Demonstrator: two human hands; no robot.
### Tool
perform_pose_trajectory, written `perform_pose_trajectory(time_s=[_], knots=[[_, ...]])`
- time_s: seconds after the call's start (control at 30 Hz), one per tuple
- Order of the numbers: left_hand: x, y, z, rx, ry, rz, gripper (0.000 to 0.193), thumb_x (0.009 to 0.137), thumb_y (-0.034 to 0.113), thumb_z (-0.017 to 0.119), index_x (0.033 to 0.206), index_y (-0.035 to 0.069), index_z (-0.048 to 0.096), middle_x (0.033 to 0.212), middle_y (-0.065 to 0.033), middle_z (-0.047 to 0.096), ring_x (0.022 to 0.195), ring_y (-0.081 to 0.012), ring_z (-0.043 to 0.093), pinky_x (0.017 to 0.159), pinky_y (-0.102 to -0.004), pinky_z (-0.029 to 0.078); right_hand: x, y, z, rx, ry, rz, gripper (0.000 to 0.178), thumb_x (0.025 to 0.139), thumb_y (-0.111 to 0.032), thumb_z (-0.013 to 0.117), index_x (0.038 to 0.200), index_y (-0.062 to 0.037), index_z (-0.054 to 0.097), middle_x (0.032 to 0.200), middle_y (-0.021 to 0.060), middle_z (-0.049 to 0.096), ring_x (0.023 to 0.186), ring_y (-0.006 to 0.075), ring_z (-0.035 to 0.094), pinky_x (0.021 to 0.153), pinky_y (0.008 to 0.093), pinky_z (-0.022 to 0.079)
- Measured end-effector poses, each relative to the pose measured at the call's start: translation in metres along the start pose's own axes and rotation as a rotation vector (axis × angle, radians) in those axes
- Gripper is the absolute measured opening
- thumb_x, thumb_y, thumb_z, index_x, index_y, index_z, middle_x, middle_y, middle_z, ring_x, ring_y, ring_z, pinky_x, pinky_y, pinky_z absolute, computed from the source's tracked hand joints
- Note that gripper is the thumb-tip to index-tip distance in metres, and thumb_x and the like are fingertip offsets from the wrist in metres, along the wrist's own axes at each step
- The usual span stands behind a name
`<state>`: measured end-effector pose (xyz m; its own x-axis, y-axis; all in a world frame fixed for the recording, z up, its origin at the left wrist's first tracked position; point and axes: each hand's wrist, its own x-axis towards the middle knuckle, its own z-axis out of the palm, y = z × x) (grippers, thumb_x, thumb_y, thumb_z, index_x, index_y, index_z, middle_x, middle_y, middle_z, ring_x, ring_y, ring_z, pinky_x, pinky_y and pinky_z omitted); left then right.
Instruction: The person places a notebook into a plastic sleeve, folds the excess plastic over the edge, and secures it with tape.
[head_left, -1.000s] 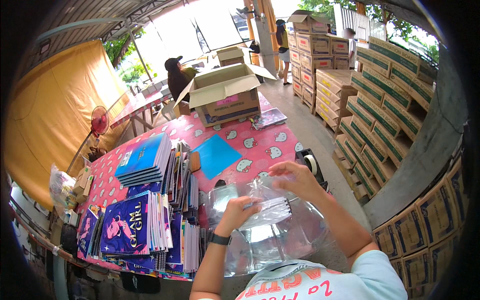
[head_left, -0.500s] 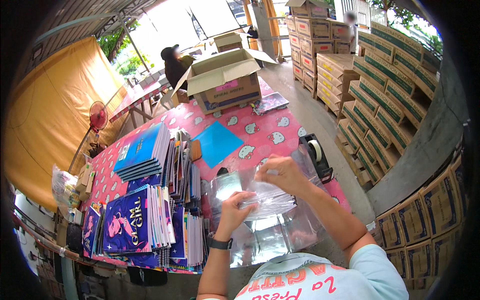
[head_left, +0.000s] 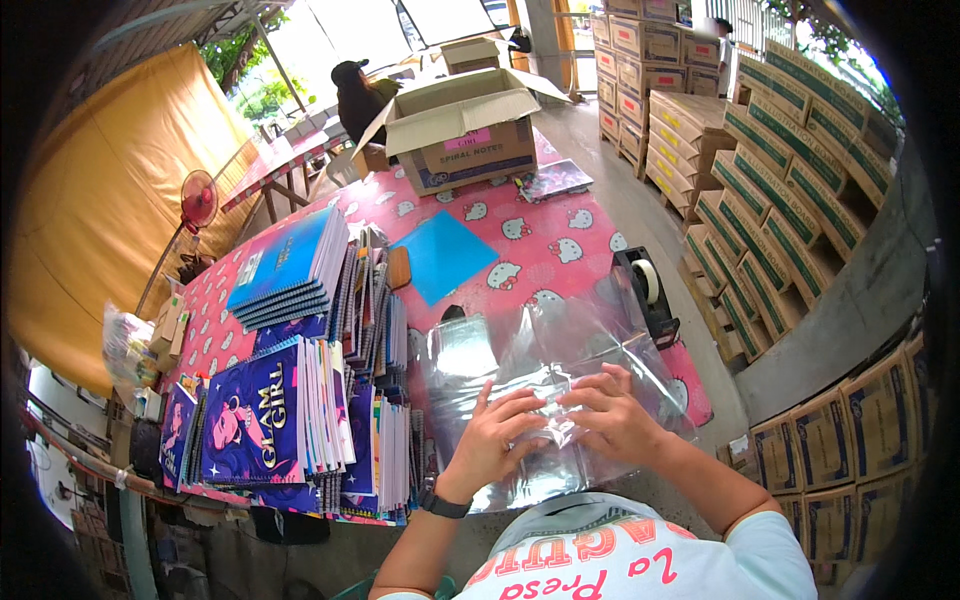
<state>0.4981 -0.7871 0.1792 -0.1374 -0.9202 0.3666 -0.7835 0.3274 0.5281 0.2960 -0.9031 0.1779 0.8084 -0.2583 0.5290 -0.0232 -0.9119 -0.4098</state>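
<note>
The left hand [head_left: 490, 435] and right hand [head_left: 612, 415] covered part of the clear plastic sheets [head_left: 560, 330]; whether the fingertips pinched a layer could not be told. A dark object [head_left: 452, 313] at the sheets' far edge showed too little to identify. The open carton [head_left: 475, 160] concealed its own floor and part of a person in a dark cap [head_left: 358, 105]. Boxes [head_left: 690, 125] hid the lower body of another person [head_left: 724, 68], head blurred. The picture's lower edge cut off the shirt [head_left: 620, 560].
</note>
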Motion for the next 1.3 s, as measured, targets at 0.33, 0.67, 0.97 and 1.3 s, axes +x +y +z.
perform_pose_trajectory(time_s=[0.33,0.67,0.97,1.3], knots=[[0.013,0.007,0.006,0.157,0.244,-0.028,0.024,0.066,0.001,0.066,0.089,0.009,0.066,0.087,-0.0049,0.063,0.079,-0.0239,0.060,0.065,-0.0335,0.050,0.026,-0.004,0.000,-0.116,0.169,0.054,0.011,0.069,-0.009,0.066,0.078,-0.0048,0.060,0.073,0.0061,0.053,0.075,0.0250,0.054,0.072,0.0377,0.045],[0.033,0.002,-0.008,0.218,0.191,-0.027,0.025,0.069,0.011,0.071,0.094,0.011,0.066,0.078,-0.0048,0.060,0.071,-0.0220,0.058,0.061,-0.0333,0.048,0.032,0.029,-0.011,0.125,-0.116,0.084,0.014,0.080,-0.017,0.063,0.080,-0.0037,0.057,0.073,0.0106,0.057,0.073,0.0310,0.056,0.066,0.0403,0.044],[0.074,-0.054,-0.018,-0.161,-0.014,-0.189,0.034,0.066,0.026,0.078,0.091,0.005,0.069,0.077,-0.0088,0.063,0.070,-0.0240,0.059,0.063,-0.0316,0.046,0.062,0.037,-0.004,-0.330,0.042,0.197,0.032,0.077,-0.028,0.068,0.098,-0.0050,0.062,0.074,0.0124,0.060,0.072,0.0318,0.060,0.071,0.0366,0.048],[0.073,-0.029,-0.006,-0.035,0.310,-0.061,0.012,0.071,0.012,0.072,0.076,0.004,0.065,0.070,-0.0087,0.058,0.068,-0.0257,0.055,0.061,-0.0347,0.044,0.075,0.053,-0.001,0.141,0.109,0.130,0.018,0.073,-0.016,0.069,0.071,-0.0014,0.059,0.068,0.0105,0.054,0.071,0.0260,0.055,0.061,0.0355,0.043]])
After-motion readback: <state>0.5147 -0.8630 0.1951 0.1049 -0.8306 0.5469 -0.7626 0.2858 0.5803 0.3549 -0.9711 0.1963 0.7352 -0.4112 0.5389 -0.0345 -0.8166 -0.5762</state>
